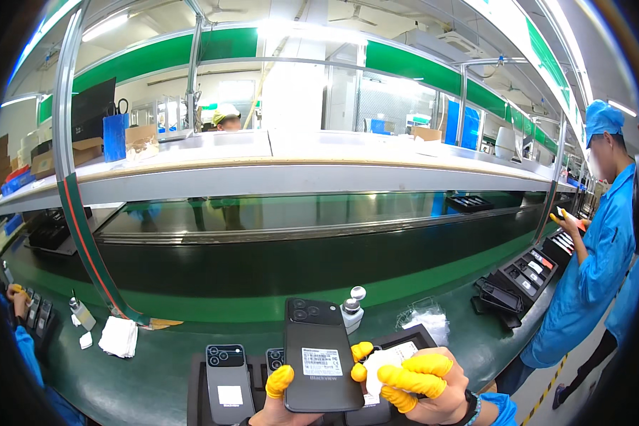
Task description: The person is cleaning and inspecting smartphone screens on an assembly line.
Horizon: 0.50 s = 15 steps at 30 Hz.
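green bench lies below phone with apparently barcoded label.

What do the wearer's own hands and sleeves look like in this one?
The left hand and right hand wear yellow finger covers on thumb and fingers, with no full gloves. The right wrist has a dark band beside a bluish one, then a bright blue sleeve. The left sleeve can't be made out at the lower edge.
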{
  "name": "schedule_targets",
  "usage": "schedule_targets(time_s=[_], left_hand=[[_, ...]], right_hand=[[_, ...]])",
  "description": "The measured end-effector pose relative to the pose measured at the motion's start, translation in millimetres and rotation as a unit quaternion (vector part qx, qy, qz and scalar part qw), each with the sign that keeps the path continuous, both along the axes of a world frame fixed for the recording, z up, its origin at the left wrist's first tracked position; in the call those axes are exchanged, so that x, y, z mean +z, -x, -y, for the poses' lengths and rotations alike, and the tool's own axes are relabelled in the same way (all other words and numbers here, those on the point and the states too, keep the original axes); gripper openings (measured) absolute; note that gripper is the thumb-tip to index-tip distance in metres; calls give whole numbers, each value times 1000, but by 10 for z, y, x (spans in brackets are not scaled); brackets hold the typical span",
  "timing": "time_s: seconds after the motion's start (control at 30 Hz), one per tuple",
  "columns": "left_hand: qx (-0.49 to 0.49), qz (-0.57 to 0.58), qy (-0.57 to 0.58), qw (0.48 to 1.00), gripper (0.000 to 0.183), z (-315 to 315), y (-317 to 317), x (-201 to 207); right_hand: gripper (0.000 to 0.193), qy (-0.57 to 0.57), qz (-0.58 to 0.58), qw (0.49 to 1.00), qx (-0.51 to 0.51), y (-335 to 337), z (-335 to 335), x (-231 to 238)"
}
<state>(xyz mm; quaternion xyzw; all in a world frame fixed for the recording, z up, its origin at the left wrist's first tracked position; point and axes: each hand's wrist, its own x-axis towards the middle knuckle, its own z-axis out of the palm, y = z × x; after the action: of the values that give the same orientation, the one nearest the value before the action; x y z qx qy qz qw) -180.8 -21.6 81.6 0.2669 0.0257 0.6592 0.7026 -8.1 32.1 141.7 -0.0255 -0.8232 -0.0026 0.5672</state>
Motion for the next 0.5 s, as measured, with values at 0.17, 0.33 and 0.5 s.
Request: schedule_targets(time_s=[0.17, 0.33, 0.5], left_hand=[[19, -30, -1, 999, 83, 25, 5, 10], [23, -56, -7, 998, 84, 11, -1, 19], [46, -79, -12, 996, 85, 21, 44, -2]], right_hand=[[33, 15, -13, 999, 28, 10, 168, 78], [33, -5, 26, 998, 52, 75, 314, 21], [34, 53, 83, 995, 15, 36, 207, -48]])
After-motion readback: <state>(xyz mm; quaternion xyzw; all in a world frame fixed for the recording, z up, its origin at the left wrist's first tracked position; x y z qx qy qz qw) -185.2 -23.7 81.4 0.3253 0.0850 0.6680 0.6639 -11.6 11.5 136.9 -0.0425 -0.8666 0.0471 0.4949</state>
